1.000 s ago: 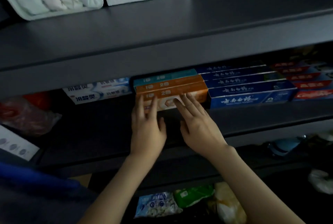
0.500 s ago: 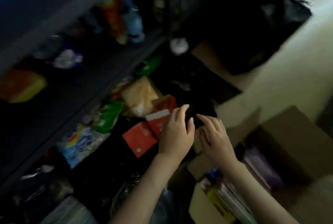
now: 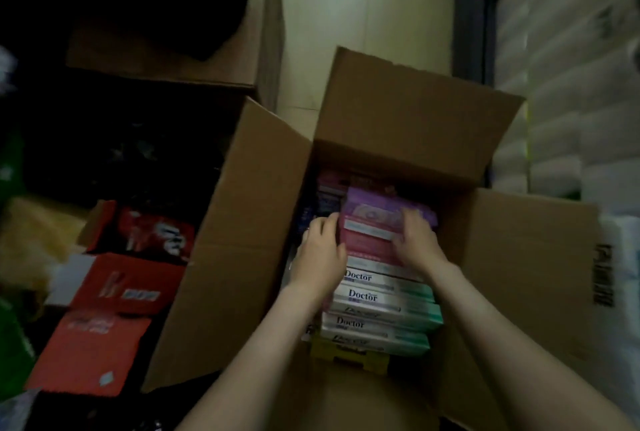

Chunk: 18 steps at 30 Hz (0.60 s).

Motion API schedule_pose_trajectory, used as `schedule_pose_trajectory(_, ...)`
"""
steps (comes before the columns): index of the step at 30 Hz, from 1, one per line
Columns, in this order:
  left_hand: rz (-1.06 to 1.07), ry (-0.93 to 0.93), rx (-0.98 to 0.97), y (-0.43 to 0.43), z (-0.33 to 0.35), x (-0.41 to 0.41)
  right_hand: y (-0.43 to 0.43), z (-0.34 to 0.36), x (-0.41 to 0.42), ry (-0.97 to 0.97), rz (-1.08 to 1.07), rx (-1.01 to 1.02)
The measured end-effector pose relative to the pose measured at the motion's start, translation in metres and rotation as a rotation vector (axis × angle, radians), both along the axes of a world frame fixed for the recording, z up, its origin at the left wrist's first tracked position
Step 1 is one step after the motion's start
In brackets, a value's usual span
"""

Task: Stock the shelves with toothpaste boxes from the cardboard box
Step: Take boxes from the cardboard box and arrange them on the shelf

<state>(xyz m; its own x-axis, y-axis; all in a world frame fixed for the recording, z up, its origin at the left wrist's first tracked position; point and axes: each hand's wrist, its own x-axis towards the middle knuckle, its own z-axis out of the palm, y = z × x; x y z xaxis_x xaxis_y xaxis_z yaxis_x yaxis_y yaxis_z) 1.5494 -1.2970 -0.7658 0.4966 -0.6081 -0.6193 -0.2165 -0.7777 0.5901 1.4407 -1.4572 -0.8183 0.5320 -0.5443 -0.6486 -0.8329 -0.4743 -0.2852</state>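
Observation:
An open cardboard box (image 3: 249, 222) stands on the floor below me, flaps spread outward. Inside lie several toothpaste boxes: white and green ones marked "Doctor" (image 3: 381, 299) in the near half, pink and purple ones (image 3: 370, 222) further in. My left hand (image 3: 320, 254) curls round the left end of the pink and purple boxes. My right hand (image 3: 417, 242) grips their right end with fingers over the top. Both hands are inside the carton. The shelf is out of view.
Red snack packets (image 3: 121, 285) and other bagged goods lie on the low shelf at left. A second cardboard box (image 3: 214, 60) stands behind. White wrapped paper rolls (image 3: 568, 84) stack at right. Pale floor (image 3: 363, 15) shows beyond the box.
My view swung from the shelf with the orange boxes down to the carton on the floor. Both hands left the shelf and now grasp pink and purple boxes in the carton.

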Motion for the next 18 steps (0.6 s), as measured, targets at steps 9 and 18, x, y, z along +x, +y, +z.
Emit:
schedule_pose_trajectory(9,0.046,0.072,0.131,0.02,-0.069,-0.023,-0.019,-0.073,0.024,0.041,0.171,-0.268)
schedule_pose_trajectory(18,0.338,0.305,-0.054,0.024,0.08,-0.013,0.006,0.124,0.013,-0.458,-0.398,0.29)
